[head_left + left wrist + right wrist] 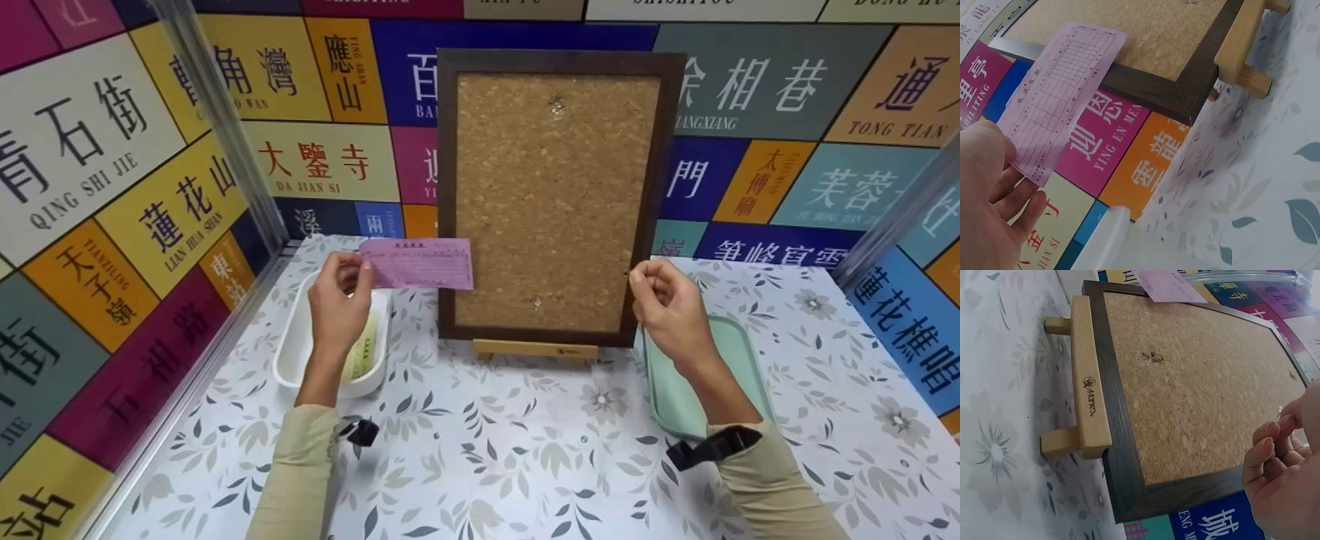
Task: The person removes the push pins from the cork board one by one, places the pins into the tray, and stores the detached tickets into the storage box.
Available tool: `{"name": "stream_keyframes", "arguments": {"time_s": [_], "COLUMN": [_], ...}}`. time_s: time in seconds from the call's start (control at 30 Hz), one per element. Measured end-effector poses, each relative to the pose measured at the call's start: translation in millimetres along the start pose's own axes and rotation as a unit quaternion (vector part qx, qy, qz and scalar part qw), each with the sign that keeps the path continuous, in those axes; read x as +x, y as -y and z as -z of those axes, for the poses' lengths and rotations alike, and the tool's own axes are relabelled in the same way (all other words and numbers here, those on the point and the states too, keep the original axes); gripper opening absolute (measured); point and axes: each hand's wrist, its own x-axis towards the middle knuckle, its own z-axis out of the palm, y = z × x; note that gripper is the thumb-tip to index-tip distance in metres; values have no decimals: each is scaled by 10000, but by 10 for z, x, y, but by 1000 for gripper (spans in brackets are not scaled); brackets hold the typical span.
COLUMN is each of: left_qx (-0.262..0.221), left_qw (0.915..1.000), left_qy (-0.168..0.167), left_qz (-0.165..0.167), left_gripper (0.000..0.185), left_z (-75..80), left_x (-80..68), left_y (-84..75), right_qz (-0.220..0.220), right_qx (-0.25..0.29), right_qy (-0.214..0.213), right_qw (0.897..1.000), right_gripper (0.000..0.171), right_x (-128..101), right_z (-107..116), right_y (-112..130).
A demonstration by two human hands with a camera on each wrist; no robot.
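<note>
Between thumb and fingers, my left hand [341, 296] pinches a pink printed paper slip [420, 264]. The slip's far end overlaps the left edge of a framed cork board [551, 202] in the head view; printed ruled lines show on it in the left wrist view. My right hand [671, 307] is by the board's right edge, thumb and fingertips pinched together on a tiny pin [1280, 410], mostly hidden by the fingers. The dark-framed board leans upright on a small wooden easel [536, 349]. Two small worn spots mark the cork, one high and one low.
A white tub [289, 360] with yellow-green paper [364, 349] inside stands under my left wrist. Below my right forearm lies a pale green tray [675, 405]. The table has a floral cloth [525, 450], and panels with large printed characters [307, 161] rise behind and at both sides.
</note>
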Motion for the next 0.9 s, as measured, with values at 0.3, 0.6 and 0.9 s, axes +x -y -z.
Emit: {"name": "stream_keyframes", "arguments": {"time_s": [0.3,0.6,0.9], "left_qx": [38,275,356], "left_qw": [9996,9990,9986], "left_qy": [-164,-289,-372], "left_qz": [212,205,84], "left_gripper": [18,19,18], "left_z": [111,213,280], "left_x": [11,41,63], "left_y": [117,206,263], "right_qz": [-140,-198,-350], "right_qx": [-155,-431,-571], "right_qy": [-72,-173,-193], "right_qw": [9998,9987,9976], "right_gripper": [27,23,31], "right_x": [-128,-194,-252], "right_z": [204,345,494], "right_y": [-126,-244,-345]}}
